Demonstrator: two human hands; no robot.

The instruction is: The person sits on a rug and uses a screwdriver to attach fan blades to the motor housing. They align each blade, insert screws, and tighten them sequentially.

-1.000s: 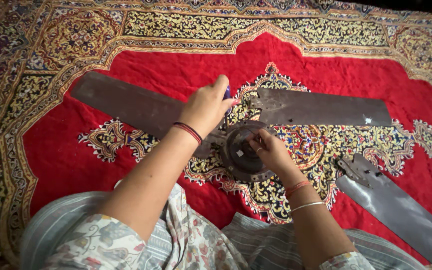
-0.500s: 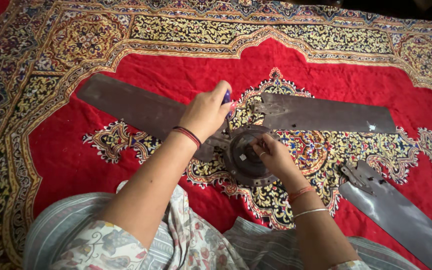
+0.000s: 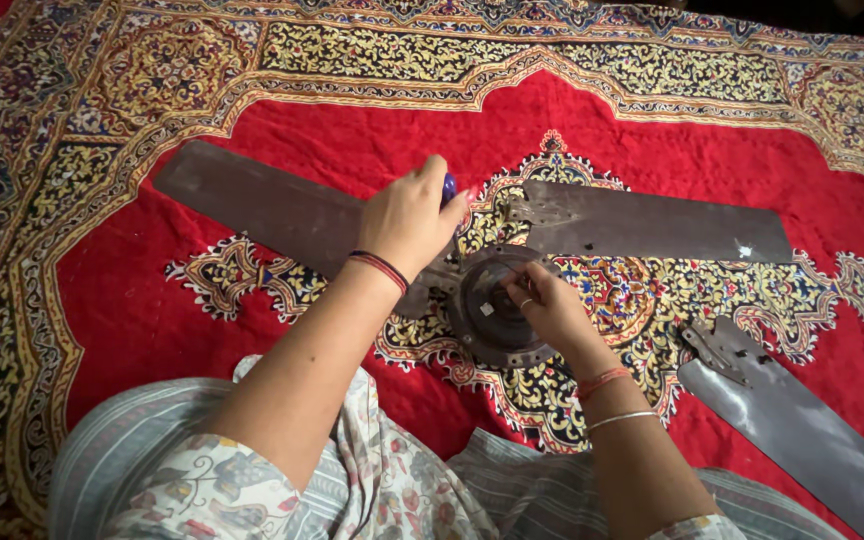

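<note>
A dark round fan motor hub (image 3: 492, 305) lies flat on the red patterned carpet (image 3: 132, 320). Two brown blades (image 3: 252, 205) extend from it, one to the left and one to the right. A blue-handled tool (image 3: 448, 187) stands upright just beside the hub's left edge.

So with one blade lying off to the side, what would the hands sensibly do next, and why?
Probably keep turning the blue-handled tool in the left hand at the left blade's joint. That blade sits at the round hub, which the right hand touches, while the loose blade lies apart.
</note>
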